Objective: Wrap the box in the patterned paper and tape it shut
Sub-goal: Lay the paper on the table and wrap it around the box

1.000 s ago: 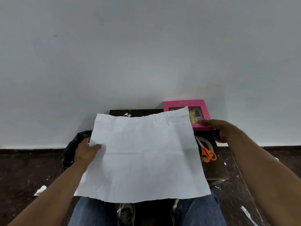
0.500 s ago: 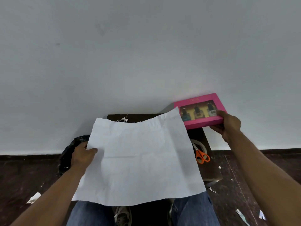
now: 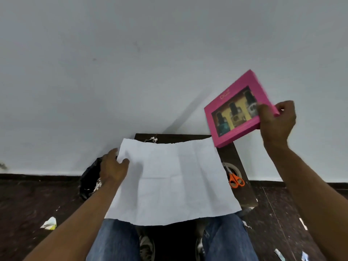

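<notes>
I'm gripping the box (image 3: 237,110) in my right hand (image 3: 275,119), raised beyond the paper (image 3: 173,178); left hand (image 3: 114,167) pinching the paper's edge; next, centering it on the paper.

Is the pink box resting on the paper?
No, the right hand holds the pink box up in the air, clear of the paper.

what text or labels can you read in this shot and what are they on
Pink box, gripped in the right hand: a short light logo above its window, too blurred to read.
Bottles inside the box: labels too small to read.
Paper, scissors and tape roll: no text visible.
</notes>
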Action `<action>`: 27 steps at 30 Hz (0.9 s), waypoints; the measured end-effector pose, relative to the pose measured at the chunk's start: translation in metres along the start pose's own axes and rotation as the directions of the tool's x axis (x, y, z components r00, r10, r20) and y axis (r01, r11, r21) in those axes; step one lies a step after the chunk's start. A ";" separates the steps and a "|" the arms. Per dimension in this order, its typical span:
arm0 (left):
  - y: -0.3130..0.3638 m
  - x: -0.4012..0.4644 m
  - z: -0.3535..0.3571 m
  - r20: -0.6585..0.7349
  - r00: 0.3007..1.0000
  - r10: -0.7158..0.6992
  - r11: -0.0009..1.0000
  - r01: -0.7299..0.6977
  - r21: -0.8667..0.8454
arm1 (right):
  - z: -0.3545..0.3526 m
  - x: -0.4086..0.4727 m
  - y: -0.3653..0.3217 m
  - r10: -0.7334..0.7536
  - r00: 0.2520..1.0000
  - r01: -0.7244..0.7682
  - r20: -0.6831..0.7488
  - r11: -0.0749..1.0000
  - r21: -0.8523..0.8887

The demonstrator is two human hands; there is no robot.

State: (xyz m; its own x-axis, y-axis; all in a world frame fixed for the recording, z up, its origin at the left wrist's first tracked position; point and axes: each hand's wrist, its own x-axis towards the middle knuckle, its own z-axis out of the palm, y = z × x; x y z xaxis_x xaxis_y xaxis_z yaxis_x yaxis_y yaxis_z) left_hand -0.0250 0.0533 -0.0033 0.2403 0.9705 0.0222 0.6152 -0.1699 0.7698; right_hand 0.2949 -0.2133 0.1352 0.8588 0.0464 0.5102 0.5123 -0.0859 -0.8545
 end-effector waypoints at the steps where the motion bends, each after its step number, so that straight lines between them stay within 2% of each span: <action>1: 0.010 -0.006 0.000 0.044 0.999 0.012 0.989 -0.006 -0.150 | 0.005 -0.007 -0.008 -0.086 0.996 0.088 0.035 0.994 -0.057; 3: 0.039 -0.025 -0.001 0.232 0.973 0.013 0.908 0.085 -0.410 | 0.016 -0.029 -0.021 -0.232 0.962 0.253 0.142 0.955 -0.157; 4: 0.054 -0.034 -0.002 0.344 0.939 0.023 0.872 0.149 -0.466 | 0.022 -0.043 -0.025 -0.297 0.932 0.338 0.208 0.920 -0.200; 6: 0.080 -0.049 0.000 0.528 0.849 0.031 0.825 0.277 -0.492 | 0.036 -0.072 -0.030 -0.418 0.836 0.517 0.355 0.817 -0.255; 8: 0.101 -0.061 0.005 0.629 0.775 0.056 0.765 0.371 -0.526 | 0.049 -0.101 -0.030 -0.523 0.698 0.684 0.489 0.689 -0.239; 10: 0.114 -0.067 0.011 0.671 0.736 0.096 0.682 0.442 -0.582 | 0.060 -0.129 -0.025 -0.646 0.538 0.823 0.541 0.540 -0.174; 12: 0.119 -0.070 0.013 0.683 0.724 0.096 0.583 0.515 -0.628 | 0.069 -0.155 -0.016 -0.750 0.430 0.894 0.502 0.430 -0.123; 15: 0.111 -0.070 0.019 0.647 0.762 0.003 0.491 0.563 -0.665 | 0.079 -0.188 -0.009 -0.796 0.393 0.912 0.460 0.401 -0.085; 17: 0.103 -0.069 0.022 0.600 0.798 -0.052 0.454 0.554 -0.697 | 0.083 -0.201 -0.004 -0.778 0.375 0.913 0.505 0.404 -0.056; 19: 0.092 -0.065 0.022 0.576 0.816 -0.042 0.444 0.532 -0.721 | 0.081 -0.207 0.004 -0.738 0.335 0.903 0.586 0.428 0.023; 21: 0.081 -0.058 0.017 0.556 0.831 0.008 0.480 0.485 -0.731 | 0.073 -0.207 0.014 -0.681 0.340 0.837 0.648 0.534 0.122; 22: 0.076 -0.055 0.015 0.556 0.831 0.024 0.501 0.471 -0.726 | 0.068 -0.206 0.019 -0.649 0.370 0.797 0.664 0.590 0.133; 24: 0.066 -0.049 0.007 0.577 0.816 0.026 0.535 0.476 -0.698 | 0.059 -0.198 0.032 -0.551 0.488 0.727 0.676 0.686 0.034; 25: 0.062 -0.048 0.003 0.592 0.805 0.021 0.555 0.484 -0.677 | 0.056 -0.192 0.038 -0.447 0.576 0.664 0.684 0.744 -0.073; 26: 0.057 -0.046 0.000 0.606 0.796 0.015 0.570 0.491 -0.659 | 0.055 -0.186 0.042 -0.280 0.666 0.550 0.691 0.811 -0.201; 27: 0.052 -0.044 -0.001 0.614 0.789 0.008 0.582 0.496 -0.645 | 0.055 -0.181 0.043 -0.067 0.722 0.388 0.689 0.863 -0.322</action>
State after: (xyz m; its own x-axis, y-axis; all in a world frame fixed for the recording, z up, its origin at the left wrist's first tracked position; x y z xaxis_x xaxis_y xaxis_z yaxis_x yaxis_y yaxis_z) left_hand -0.0042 0.0016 0.0364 0.6556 0.6593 -0.3680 -0.0073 0.4929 0.8701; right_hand 0.1622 -0.1708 0.0009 0.5885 0.7246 0.3586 0.7741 -0.3771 -0.5085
